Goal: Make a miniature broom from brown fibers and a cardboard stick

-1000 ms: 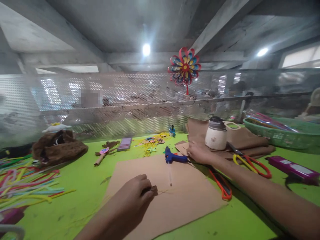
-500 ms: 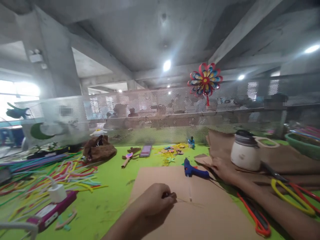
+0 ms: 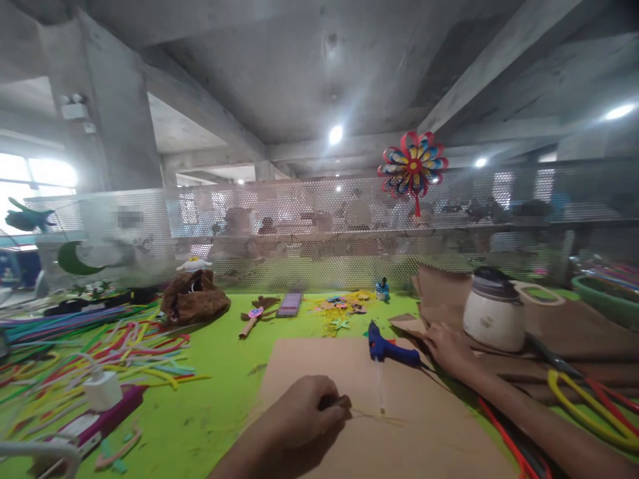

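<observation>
My left hand (image 3: pixel 317 409) is closed in a pinch above a sheet of brown cardboard (image 3: pixel 429 439). Whatever is between its fingertips is too small to make out; thin yellow strands (image 3: pixel 382 418) trail out beside them. Out to the right, my right hand (image 3: pixel 449 349) has its fingers curled on the edge of a small brown paper piece (image 3: pixel 409 324). Between the two hands a blue glue gun (image 3: pixel 392 347) lies on the cardboard's far edge, with a clear glue stick (image 3: pixel 380 386) just in front of it.
Brown paper (image 3: pixel 564 326) carries a white jar with a grey lid (image 3: pixel 494 313) at right. Scissors with yellow handles (image 3: pixel 589 406) and a red-edged tool (image 3: pixel 514 446) lie near my right forearm. Pipe cleaners (image 3: pixel 134 346) and a purple power strip (image 3: pixel 94 419) are at left.
The view has shifted slightly. My left hand keeps its pinch over the cardboard, and my right hand stays at the brown paper piece with its fingers slightly shifted.
</observation>
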A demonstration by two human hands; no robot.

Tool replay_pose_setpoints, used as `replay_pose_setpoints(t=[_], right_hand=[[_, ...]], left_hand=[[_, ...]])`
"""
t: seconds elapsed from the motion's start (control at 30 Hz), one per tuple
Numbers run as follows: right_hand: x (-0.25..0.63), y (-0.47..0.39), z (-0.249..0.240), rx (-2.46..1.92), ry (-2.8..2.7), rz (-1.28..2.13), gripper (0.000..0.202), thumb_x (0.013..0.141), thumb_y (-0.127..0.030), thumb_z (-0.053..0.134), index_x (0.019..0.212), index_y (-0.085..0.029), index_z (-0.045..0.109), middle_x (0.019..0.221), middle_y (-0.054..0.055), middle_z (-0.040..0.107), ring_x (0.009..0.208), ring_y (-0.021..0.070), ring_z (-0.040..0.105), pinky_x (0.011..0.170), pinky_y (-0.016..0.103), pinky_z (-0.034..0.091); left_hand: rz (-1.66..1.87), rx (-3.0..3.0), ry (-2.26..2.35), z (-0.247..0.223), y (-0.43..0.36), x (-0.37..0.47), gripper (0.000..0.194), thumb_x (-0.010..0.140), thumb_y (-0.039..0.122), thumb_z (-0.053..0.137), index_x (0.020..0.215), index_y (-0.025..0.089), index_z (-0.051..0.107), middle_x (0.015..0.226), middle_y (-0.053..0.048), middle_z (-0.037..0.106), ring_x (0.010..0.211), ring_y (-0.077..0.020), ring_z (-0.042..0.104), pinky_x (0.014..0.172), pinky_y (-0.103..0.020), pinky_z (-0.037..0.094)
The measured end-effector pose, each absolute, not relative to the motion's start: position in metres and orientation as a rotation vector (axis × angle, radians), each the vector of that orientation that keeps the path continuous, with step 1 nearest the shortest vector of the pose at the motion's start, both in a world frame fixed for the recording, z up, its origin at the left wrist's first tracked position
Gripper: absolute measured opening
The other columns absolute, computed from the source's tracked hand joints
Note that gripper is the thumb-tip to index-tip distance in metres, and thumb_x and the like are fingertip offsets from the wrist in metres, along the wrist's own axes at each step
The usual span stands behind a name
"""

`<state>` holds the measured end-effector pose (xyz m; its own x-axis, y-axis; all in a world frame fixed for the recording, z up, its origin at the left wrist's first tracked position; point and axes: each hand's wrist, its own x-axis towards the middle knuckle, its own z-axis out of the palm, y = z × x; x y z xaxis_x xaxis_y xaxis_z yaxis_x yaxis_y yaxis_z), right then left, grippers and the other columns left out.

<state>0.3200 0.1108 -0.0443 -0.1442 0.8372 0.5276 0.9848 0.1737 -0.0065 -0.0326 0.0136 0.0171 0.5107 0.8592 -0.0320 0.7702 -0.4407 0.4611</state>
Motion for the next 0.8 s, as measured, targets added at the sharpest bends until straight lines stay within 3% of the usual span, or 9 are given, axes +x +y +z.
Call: replay_pose_setpoints(t=[0.27,0.47,0.63,0.8], right_hand=[[0.323,0.104,-0.033,-1.658,-2.085,-0.531,0.026,0.086,-0.016,0.048,0.068,-0.015,0.067,0.078,0.012,0.064,0.081,0.024,0.056,0.068,0.031,0.036],[0.329,0.105,-0.031,-1.581,-2.107,-0.416,0.023,0.085,-0.029,0.055,0.071,-0.016,0.07,0.078,0.01,0.066,0.078,0.023,0.058,0.066,0.03,0.041],[0.331,0.096,-0.022,-1.467,-2.106,-0.211,0.036,0.091,-0.037,0.043,0.08,-0.019,0.072,0.075,0.007,0.069,0.072,0.0189,0.062,0.066,0.027,0.045],[0.333,0.087,-0.009,-1.478,-1.82,-0.116,0.049,0.093,-0.047,0.034,0.091,-0.014,0.069,0.085,0.011,0.071,0.077,0.0224,0.063,0.069,0.031,0.047]], left_hand=[[0.392,2.34,1.32,0.011,0.017,-0.033,0.03,0.082,0.042,0.046,0.087,0.018,0.065,0.085,-0.005,0.066,0.073,-0.0169,0.054,0.064,-0.026,0.038],[0.375,2.371,1.323,0.009,0.021,-0.033,0.028,0.081,0.039,0.046,0.083,0.017,0.064,0.083,-0.005,0.065,0.073,-0.017,0.053,0.062,-0.025,0.037],[0.4,2.387,1.279,0.009,0.024,-0.033,0.032,0.083,0.042,0.045,0.084,0.017,0.064,0.081,-0.005,0.065,0.07,-0.0168,0.053,0.062,-0.026,0.037],[0.387,2.378,1.227,0.013,0.023,-0.032,0.033,0.083,0.044,0.046,0.086,0.017,0.065,0.085,-0.006,0.067,0.074,-0.0179,0.055,0.064,-0.026,0.038]])
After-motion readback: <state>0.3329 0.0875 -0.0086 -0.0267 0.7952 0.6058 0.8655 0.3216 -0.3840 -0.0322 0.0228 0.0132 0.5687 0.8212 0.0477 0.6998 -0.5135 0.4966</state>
